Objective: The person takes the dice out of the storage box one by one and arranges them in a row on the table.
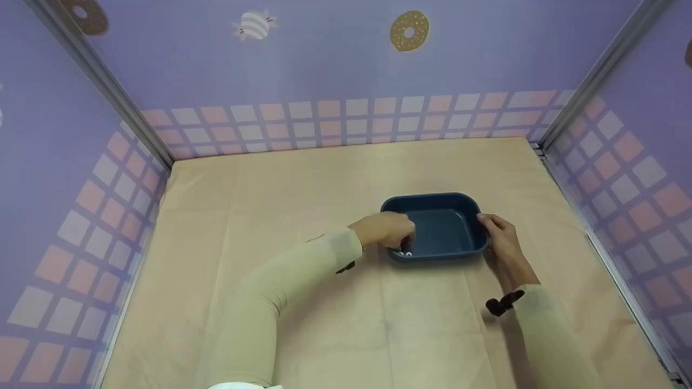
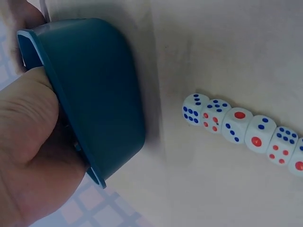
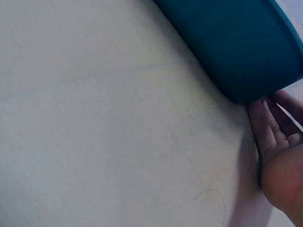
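A deep blue rectangular dish (image 1: 443, 232) with rounded corners stands right of the middle of the table. My left hand (image 1: 385, 229) reaches over its left rim, fingers bent down inside; the rim hides the fingertips in the left wrist view, so I cannot tell if they pinch anything. Small white dice (image 1: 405, 253) show beneath that hand at the dish's near left corner. My right hand (image 1: 501, 237) holds the dish's right end, thumb at the rim and fingers against the outer side. White dice (image 2: 259, 135) with red and blue dots form a row outside the dish.
A beige cloth (image 1: 281, 189) covers the table, with a few creases. Purple panels (image 1: 335, 65) with pink and white checks enclose the back and both sides. My left forearm (image 1: 292, 275) crosses over the table's middle.
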The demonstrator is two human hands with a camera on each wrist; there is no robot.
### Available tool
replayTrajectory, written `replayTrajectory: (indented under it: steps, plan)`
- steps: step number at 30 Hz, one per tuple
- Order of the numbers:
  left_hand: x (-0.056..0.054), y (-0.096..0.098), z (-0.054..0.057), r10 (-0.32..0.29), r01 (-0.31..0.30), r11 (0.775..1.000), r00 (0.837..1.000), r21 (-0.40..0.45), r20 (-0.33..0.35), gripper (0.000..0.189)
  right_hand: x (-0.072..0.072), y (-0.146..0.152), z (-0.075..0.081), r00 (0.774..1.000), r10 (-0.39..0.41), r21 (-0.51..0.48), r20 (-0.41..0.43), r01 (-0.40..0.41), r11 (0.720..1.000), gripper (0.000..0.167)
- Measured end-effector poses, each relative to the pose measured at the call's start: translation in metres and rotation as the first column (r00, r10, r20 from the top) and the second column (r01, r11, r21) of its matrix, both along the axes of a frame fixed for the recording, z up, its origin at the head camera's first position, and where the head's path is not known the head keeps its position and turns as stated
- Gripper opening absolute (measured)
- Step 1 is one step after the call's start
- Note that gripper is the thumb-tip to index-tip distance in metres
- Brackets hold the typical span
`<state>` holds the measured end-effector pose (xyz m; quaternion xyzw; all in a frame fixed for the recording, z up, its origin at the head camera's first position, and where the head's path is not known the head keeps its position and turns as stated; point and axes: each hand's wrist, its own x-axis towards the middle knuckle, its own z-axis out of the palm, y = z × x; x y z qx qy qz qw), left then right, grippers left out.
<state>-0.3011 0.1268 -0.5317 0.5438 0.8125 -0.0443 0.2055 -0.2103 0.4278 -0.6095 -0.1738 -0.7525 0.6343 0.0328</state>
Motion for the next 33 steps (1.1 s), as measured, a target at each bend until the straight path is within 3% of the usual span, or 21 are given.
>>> replayTrajectory:
  steps: [4, 7, 12, 16, 20, 23, 29, 33]
  plan:
    - [-0.004, -0.001, 0.004, 0.017, -0.019, 0.999, 0.999, 0.049, 0.029, 0.012, 0.000, -0.001, 0.001, 1.000, 0.004, -0.018, -0.007, -0.004, 1.000, 0.064]
    - [-0.008, -0.005, 0.012, 0.019, -0.026, 0.990, 0.998, 0.136, 0.055, 0.015, 0.000, 0.000, 0.002, 1.000, 0.008, -0.038, -0.006, -0.008, 0.999, 0.064]
    - [-0.011, -0.024, 0.030, 0.033, -0.074, 0.954, 0.989, 0.291, 0.142, 0.020, 0.000, -0.001, 0.005, 1.000, -0.002, -0.085, 0.017, 0.003, 0.996, 0.061]
    - [-0.013, -0.051, 0.037, 0.081, -0.155, 0.912, 0.975, 0.379, 0.205, 0.019, 0.004, -0.006, 0.019, 1.000, 0.009, -0.126, 0.029, -0.005, 0.992, 0.056]
    - [-0.015, -0.085, 0.030, 0.141, -0.248, 0.863, 0.955, 0.441, 0.260, 0.018, 0.009, -0.013, 0.031, 0.999, 0.019, -0.125, 0.032, -0.015, 0.992, 0.054]
    - [-0.015, -0.112, 0.021, 0.179, -0.294, 0.844, 0.943, 0.448, 0.281, 0.017, 0.007, -0.012, 0.027, 0.999, 0.017, -0.108, 0.039, -0.013, 0.994, 0.055]
    - [-0.010, -0.161, 0.010, 0.295, -0.383, 0.841, 0.916, 0.381, 0.270, 0.015, 0.000, -0.004, 0.004, 0.998, -0.007, -0.071, 0.059, 0.011, 0.997, 0.060]
    - [-0.002, -0.186, 0.003, 0.373, -0.429, 0.850, 0.900, 0.306, 0.226, 0.016, -0.001, -0.002, 0.001, 0.999, -0.023, -0.050, 0.036, 0.024, 0.998, 0.061]
